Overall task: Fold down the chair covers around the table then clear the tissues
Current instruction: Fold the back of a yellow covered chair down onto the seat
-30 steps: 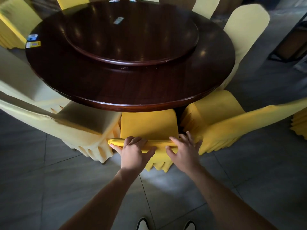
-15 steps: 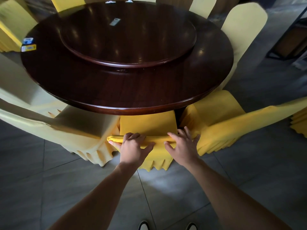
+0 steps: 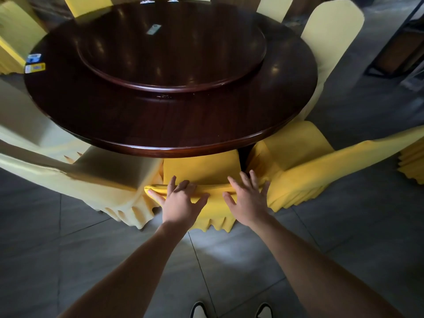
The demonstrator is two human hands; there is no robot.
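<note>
A chair in a bright yellow cover (image 3: 202,171) stands tucked under the near edge of the round dark table (image 3: 160,125). My left hand (image 3: 181,203) lies with spread fingers on the top of its backrest, on the left half. My right hand (image 3: 247,200) lies flat with straight fingers on the right half. Small tissue packets sit on the table: a blue one (image 3: 34,58) and a yellow one (image 3: 35,67) at the left edge, a grey one (image 3: 153,29) on the turntable, and white ones (image 3: 146,1) at the far rim.
A pale yellow covered chair (image 3: 75,177) stands close on the left, a bright yellow one (image 3: 305,171) close on the right. Several more covered chairs ring the table. A raised turntable (image 3: 174,47) fills its middle. Grey tiled floor and my shoes (image 3: 231,311) lie below.
Both hands have loosened from gripping the backrest top to lying flat with fingers spread. The view has shifted slightly toward the table.
</note>
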